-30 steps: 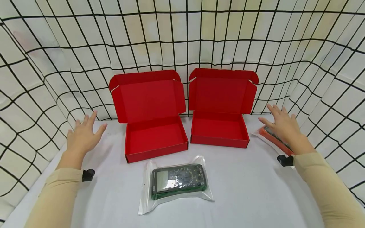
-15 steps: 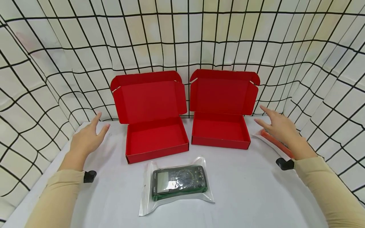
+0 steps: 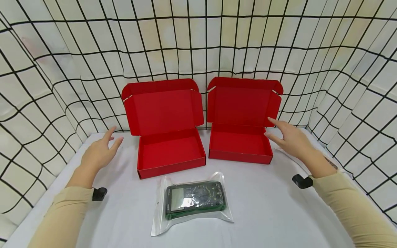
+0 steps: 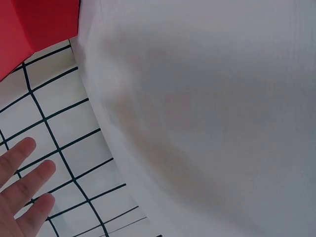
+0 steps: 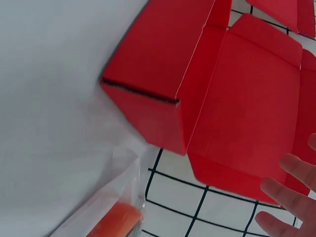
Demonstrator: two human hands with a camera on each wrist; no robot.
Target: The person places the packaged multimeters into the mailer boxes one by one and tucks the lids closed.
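Observation:
My left hand (image 3: 98,154) hovers over the white table at the left, fingers extended, holding nothing. My right hand (image 3: 293,140) is raised beside the right-hand red box (image 3: 242,157), its straight fingers near that box's right edge; contact is not evident. The left-hand red box (image 3: 172,167) stands beside it, and both lids are up. Nearer the front lies a green and black multimeter (image 3: 195,199) in a clear plastic bag (image 3: 161,224). An orange item (image 5: 116,219) in another clear bag lies below the right hand, mostly hidden in the head view.
White cloth walls with a black grid (image 3: 173,44) surround the table (image 3: 257,206) at the back and both sides. The raised lids stand close to the back wall. A dark camera mount sits on each wrist.
My right hand has moved left, away from above the orange item towards the right-hand box. The left hand has shifted slightly right. Boxes and multimeter stay in place.

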